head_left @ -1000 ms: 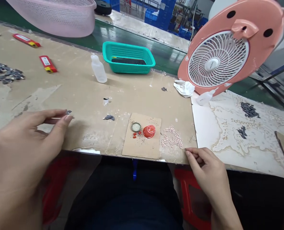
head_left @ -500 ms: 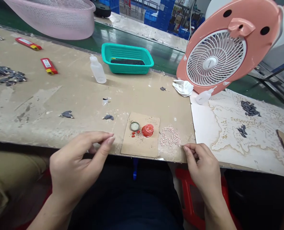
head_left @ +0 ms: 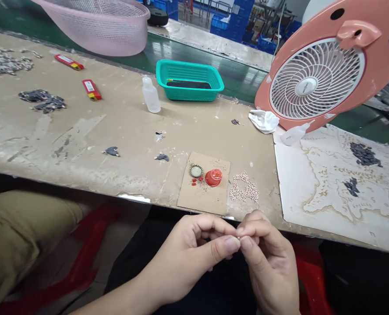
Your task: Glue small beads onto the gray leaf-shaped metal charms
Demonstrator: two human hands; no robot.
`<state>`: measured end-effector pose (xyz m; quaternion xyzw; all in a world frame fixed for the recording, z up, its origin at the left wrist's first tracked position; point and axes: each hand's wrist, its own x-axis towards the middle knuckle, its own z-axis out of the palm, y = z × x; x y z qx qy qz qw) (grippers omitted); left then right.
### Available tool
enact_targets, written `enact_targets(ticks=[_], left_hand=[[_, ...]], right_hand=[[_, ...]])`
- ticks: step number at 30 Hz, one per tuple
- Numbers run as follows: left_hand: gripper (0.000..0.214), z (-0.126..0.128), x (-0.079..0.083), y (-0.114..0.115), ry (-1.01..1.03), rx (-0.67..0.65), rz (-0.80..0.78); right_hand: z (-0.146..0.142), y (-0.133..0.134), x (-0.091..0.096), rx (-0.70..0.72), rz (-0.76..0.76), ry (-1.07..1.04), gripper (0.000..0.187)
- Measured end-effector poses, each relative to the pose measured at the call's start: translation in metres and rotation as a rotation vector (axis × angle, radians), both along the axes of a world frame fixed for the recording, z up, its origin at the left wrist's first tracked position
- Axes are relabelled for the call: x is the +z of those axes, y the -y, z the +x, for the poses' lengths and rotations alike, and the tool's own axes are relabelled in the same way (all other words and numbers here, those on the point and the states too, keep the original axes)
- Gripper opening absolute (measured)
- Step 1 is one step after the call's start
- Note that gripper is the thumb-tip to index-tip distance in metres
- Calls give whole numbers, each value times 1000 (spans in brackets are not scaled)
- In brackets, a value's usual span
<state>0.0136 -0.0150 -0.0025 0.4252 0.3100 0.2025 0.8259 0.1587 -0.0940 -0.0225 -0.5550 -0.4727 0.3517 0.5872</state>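
Observation:
My left hand (head_left: 201, 253) and my right hand (head_left: 266, 258) meet fingertip to fingertip in front of the table edge, above my lap. Both are closed in a pinch. A tiny pale speck shows between the fingertips, too small to name. Just beyond lies a cardboard piece (head_left: 203, 202) bearing a bottle cap (head_left: 196, 171), a red cup-shaped piece (head_left: 213, 177) and small red bits. Right of the cardboard, small pinkish beads (head_left: 243, 190) are spread on the table.
Small dark grey pieces (head_left: 162, 157) lie about the table. Behind stand a plastic squeeze bottle (head_left: 151, 95), a green basket (head_left: 189, 93) and a pink fan (head_left: 316, 78). Two red-and-yellow packs (head_left: 91, 89) lie at left. A map-printed sheet (head_left: 326, 183) covers the right side.
My hands were apart, left beside the cardboard and right at the beads. They have come together below the table edge, fingertips touching. The view has shifted left.

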Motion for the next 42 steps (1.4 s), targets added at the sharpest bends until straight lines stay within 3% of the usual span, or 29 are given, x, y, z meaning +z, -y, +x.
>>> enact_targets(ticks=[5,13,20,26,29,32,34,37,42], left_hand=[[32,-11,-6,-1,-47,-2,-12],[28,-18,-4,-2,-41,-31,117],[29,-25,-2,-6,-171,15,394],[26,-34,-3,-8,-328,-80,609],[20,-43,-4,-23,-435,-18,824],[16,-57,-8,-54,-751,252,1177],[17,-65,-11,-78,-998,368,1329],[20,-72,-15,-106,-1201,319,1375],[23,-74,-20,-120,-1182,243,1402]], right_hand=[[-3,-5,2,10,44,121,14],[6,-13,13,132,-47,138,13],[7,-22,20,199,-99,223,9],[8,-29,25,282,-146,333,10],[9,-31,24,224,-138,378,12],[13,-32,21,67,-133,397,12],[16,-34,18,-36,-126,404,11],[21,-40,16,-115,-122,405,10],[22,-58,17,-139,-125,450,14]])
